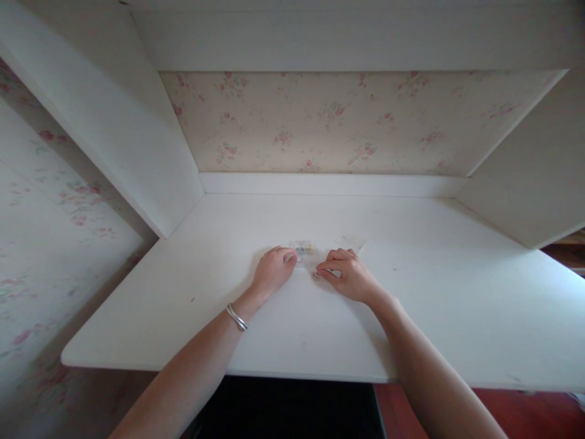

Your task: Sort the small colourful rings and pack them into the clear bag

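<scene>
On the white desk, my left hand rests with its fingers curled and thumb pressed in; what it pinches, if anything, is too small to make out. Just beyond its fingertips lies a small clear plastic packet with blue and yellow bits showing in it. A tiny pale loop shows beside the left thumb. My right hand is closed, its thumb and index finger pinching a small ring-like piece close to the desk surface. Behind the right hand is a thin transparent plastic wrapper.
The white desktop runs to a rounded front-left corner. A white side panel stands left, another panel right, and a shelf hangs above. Small dark specks dot the desk.
</scene>
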`<state>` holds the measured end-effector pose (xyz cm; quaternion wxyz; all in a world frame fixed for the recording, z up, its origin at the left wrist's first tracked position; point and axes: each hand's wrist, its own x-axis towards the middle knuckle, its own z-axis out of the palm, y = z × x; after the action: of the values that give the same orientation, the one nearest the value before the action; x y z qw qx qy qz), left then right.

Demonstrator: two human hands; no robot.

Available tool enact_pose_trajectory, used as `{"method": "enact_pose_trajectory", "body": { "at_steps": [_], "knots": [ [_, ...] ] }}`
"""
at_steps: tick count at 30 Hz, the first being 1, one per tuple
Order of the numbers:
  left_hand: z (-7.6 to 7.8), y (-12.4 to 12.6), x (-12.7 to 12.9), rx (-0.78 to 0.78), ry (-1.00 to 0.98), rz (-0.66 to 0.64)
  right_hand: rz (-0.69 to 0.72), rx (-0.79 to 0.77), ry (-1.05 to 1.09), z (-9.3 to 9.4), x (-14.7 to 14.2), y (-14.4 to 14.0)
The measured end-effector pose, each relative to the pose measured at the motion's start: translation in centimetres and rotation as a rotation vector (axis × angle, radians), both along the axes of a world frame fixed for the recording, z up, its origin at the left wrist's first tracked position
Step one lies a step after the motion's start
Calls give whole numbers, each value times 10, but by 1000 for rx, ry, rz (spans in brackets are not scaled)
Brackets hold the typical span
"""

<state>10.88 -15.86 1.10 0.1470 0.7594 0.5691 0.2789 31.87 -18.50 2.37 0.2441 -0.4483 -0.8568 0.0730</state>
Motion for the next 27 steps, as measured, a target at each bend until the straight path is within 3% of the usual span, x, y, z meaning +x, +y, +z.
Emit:
{"method": "enact_pose_trajectory", "body": {
  "at_steps": [11, 17, 20, 23, 27],
  "knots": [
    [-4, -4, 6, -12, -41, -57, -203, 121, -18, -6, -29, 5],
    [-2, -7, 6, -6, -46, -59, -207, 108, -58, -4, -23, 5],
    [5, -12, 6, 26, -22, -62, -304, 155, 48, -3, -11, 7],
    [10, -20, 9, 64, 37, -147, -395, 176, 125, -3, 1, 10],
    [8, -32, 19, 46, 106, -353, -416, 161, 111, -5, 8, 12]
  ]
}}
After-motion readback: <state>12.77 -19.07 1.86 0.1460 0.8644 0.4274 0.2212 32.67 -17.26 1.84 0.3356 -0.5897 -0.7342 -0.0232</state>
